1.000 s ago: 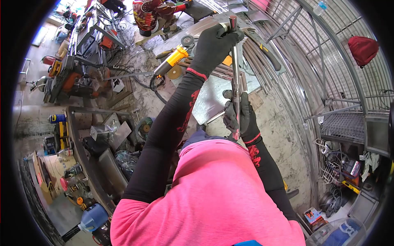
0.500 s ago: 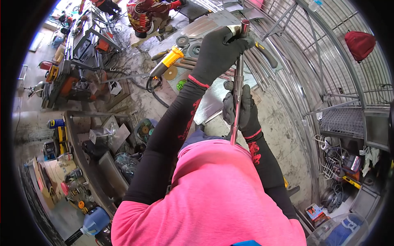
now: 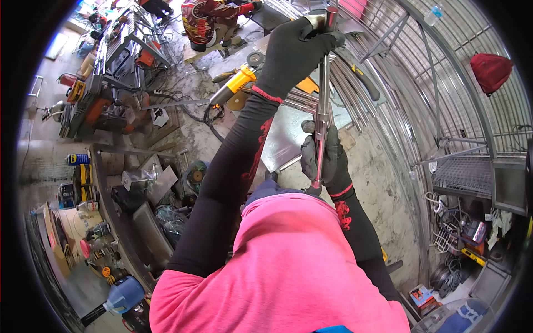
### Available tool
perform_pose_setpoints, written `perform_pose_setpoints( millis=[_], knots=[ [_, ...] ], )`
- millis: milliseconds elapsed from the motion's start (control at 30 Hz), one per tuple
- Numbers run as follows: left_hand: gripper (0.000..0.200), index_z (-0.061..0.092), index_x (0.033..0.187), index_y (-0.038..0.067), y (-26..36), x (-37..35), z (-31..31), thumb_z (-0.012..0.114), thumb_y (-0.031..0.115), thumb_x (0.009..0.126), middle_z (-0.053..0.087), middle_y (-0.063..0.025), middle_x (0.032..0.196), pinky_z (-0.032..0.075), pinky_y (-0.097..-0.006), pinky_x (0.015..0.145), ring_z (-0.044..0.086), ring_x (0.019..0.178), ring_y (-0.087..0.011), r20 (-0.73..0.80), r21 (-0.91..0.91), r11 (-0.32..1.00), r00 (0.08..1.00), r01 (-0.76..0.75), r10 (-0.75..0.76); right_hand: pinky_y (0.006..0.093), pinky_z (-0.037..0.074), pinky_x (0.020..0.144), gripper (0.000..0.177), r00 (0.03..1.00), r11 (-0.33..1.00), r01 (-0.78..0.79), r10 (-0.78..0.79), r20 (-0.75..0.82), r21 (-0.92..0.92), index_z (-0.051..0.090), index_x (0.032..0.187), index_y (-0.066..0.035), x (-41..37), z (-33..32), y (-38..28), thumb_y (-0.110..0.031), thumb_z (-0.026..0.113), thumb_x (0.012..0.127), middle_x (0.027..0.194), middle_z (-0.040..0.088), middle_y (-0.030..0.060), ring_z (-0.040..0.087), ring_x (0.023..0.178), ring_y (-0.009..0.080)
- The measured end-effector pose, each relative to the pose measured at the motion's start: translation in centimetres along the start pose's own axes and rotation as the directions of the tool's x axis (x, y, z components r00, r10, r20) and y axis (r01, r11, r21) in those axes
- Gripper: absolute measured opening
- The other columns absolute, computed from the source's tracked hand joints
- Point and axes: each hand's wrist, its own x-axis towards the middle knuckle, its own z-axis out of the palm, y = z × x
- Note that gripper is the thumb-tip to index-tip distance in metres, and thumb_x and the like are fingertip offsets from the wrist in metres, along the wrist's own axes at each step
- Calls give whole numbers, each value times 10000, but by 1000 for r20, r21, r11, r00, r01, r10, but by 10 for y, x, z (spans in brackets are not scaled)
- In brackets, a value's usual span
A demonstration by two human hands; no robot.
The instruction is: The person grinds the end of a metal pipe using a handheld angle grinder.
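A long shiny metal tube (image 3: 323, 91) with a wider collar partway along is held out in front of my body. My left hand (image 3: 294, 58), in a black glove, grips it near the far end, and a bit of white material shows by the fingers. Lower down, my right hand (image 3: 333, 161), also gloved in black, holds the tube between thumb and fingers just below the collar. The tube's near end lies close to the hem of my pink shirt (image 3: 300, 238).
A yellow angle grinder (image 3: 236, 84) lies on the floor beyond my left forearm, near a metal sheet (image 3: 283, 141) and several metal tubes (image 3: 352, 102). A cluttered workbench (image 3: 133, 238) stands at left. Another person (image 3: 202, 25) crouches at the back. A red bag (image 3: 491, 72) hangs at right.
My left hand and the tube's far end have moved farther from my body. My right hand stays around the tube below the collar. The view has shifted slightly.
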Motion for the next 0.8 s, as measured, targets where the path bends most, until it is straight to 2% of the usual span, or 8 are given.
perform_pose_setpoints(
  millis=[67, 233, 367, 433, 567, 633, 767, 800],
  knots=[
    [305, 804, 1091, 20, 4, 3, -2, 850, 291, 960, 764, -52, 803, 536, -288, 712, 646, 738, -67, -22, -123, 992, 999, -39, 36, 276, 451, 495, 728, 999, 999, 0, -2, 45, 44, 592, 1456, -54, 3, 1, -2, -670, 352, 1154, 695, 597, 31, 514, 491, 121],
    [304, 804, 1099, 17, -3, 4, 1, 848, 284, 963, 756, -62, 799, 536, -313, 718, 635, 736, -80, 21, -56, 998, 999, 26, -24, 297, 430, 477, 727, 998, 998, 15, -19, 67, 62, 594, 1442, -33, 4, 3, -3, -656, 348, 1159, 634, 545, 31, 487, 470, 137],
    [317, 804, 1152, -3, -8, -7, 4, 833, 270, 994, 737, 7, 858, 524, -264, 730, 600, 777, -43, 76, 38, 998, 996, 40, -43, 299, 465, 498, 705, 999, 999, 44, -45, 28, 5, 614, 1433, -48, 8, 4, -3, -644, 351, 1164, 720, 632, 45, 551, 508, 143],
    [329, 803, 1153, -4, -13, -19, 9, 834, 281, 991, 732, 7, 854, 518, -263, 732, 595, 785, -40, 107, 26, 996, 991, 83, -86, 292, 482, 505, 684, 999, 996, 33, -34, 5, 86, 622, 1426, -61, 16, -1, -4, -639, 368, 1163, 758, 660, 43, 576, 522, 140],
    [348, 796, 1127, 7, -21, -23, 17, 849, 302, 951, 720, -60, 785, 526, -328, 701, 625, 718, -112, 84, -45, 991, 989, 128, -123, 304, 446, 471, 674, 999, 1000, -14, 15, -34, 21, 565, 1422, -76, 20, -3, -14, -666, 392, 1146, 739, 625, 54, 548, 510, 157],
    [340, 805, 1109, 22, -23, -13, 12, 846, 320, 951, 715, -60, 766, 524, -322, 693, 627, 706, -110, 49, -34, 997, 997, 64, -62, 293, 443, 469, 706, 999, 991, 13, -16, -28, -130, 591, 1441, -65, 16, -1, -15, -672, 382, 1147, 738, 625, 49, 549, 515, 143],
    [402, 827, 1065, 61, -29, 12, -5, 842, 438, 929, 728, -99, 736, 526, -342, 676, 697, 671, -182, -32, 130, 991, 999, -25, 29, 269, 501, 491, 732, 996, 995, -72, 69, 50, 68, 616, 1467, -31, 8, -2, -7, -655, 402, 1150, 823, 716, 61, 610, 530, 127],
    [426, 825, 1081, 64, -18, 14, -8, 826, 466, 939, 728, -94, 748, 537, -351, 685, 702, 681, -186, 84, 303, 953, 996, -9, -18, 272, 513, 496, 743, 996, 994, -78, 75, 49, 73, 614, 1472, -25, 6, 0, -7, -660, 405, 1146, 830, 720, 62, 624, 540, 131]
  ],
)
